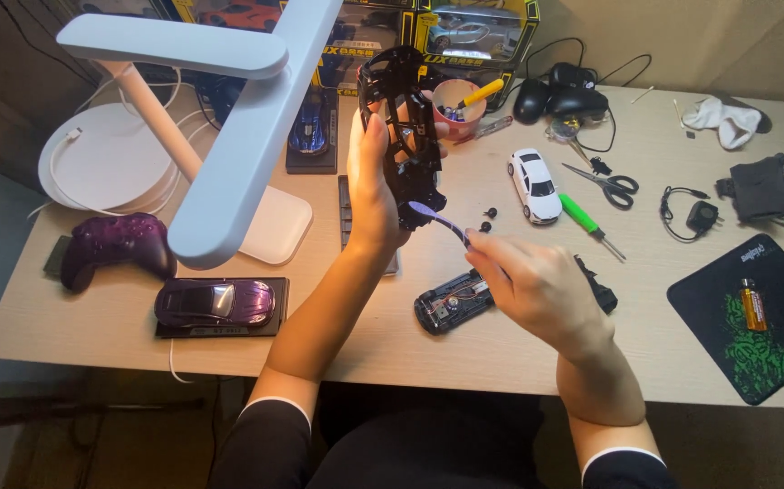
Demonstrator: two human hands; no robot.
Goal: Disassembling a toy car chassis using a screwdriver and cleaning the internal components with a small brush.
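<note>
— What's the left hand [369, 186] doing?
— Its grip is clamped on a black car shell [403, 127], raised above the desk [392, 349].
— And the right hand [537, 292]?
— Fingers pinched on a purple tool [439, 219], tip touching the shell.

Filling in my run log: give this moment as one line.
left hand: holds black car frame upright | right hand: holds purple tool, tip at frame's lower end | desk: opened car base
</note>
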